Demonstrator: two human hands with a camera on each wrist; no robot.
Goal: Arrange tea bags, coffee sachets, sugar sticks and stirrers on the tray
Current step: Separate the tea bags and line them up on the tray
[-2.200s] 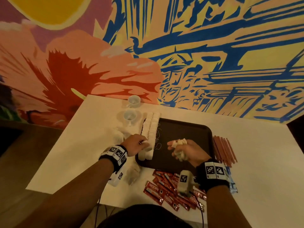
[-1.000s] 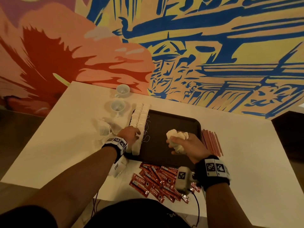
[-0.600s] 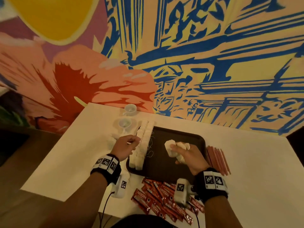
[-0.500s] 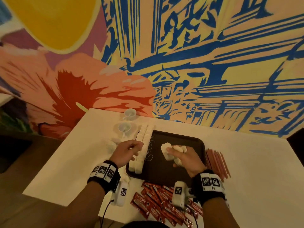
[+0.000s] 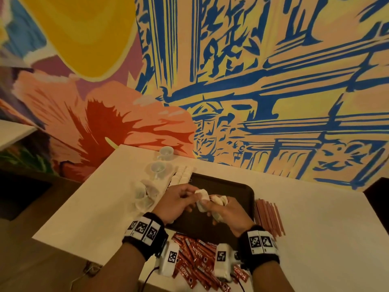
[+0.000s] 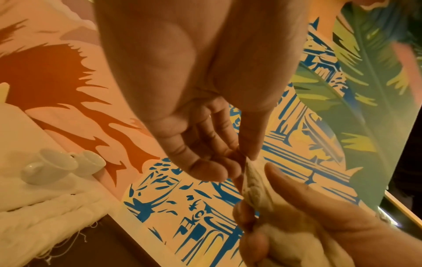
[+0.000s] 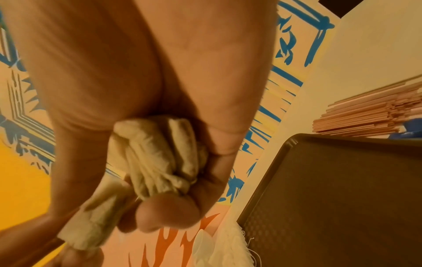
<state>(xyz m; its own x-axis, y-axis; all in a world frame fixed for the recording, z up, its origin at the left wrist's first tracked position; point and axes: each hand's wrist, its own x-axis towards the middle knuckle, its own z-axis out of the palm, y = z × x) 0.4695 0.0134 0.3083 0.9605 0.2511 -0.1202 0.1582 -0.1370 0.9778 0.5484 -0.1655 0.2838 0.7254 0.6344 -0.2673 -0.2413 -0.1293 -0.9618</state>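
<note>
Two hands at work over the dark tray (image 5: 235, 186). Right hand (image 5: 227, 209) clenched round a bunch of tea bags (image 7: 157, 155), held above the tray, probably as a supply to feed from. Left hand (image 5: 179, 201) pinching one tea bag (image 5: 201, 196) by thumb and fingertips (image 6: 251, 144), drawing it out of the bunch; likely singled out so as to go down flat. Double row of tea bags (image 5: 182, 172) already laid along the tray edge just beyond the left hand; presumably next slot at its near end, under the left wrist. Open tray floor beneath and ahead of the right hand, room for the other items. Stirrers (image 5: 267, 218) on the table just right of the right hand, off the tray. Coffee sachets (image 5: 197, 256) on the table below both wrists, off the tray. Two small cups (image 5: 162, 161) beyond the left hand, close to the row's far end; reach there tight.
</note>
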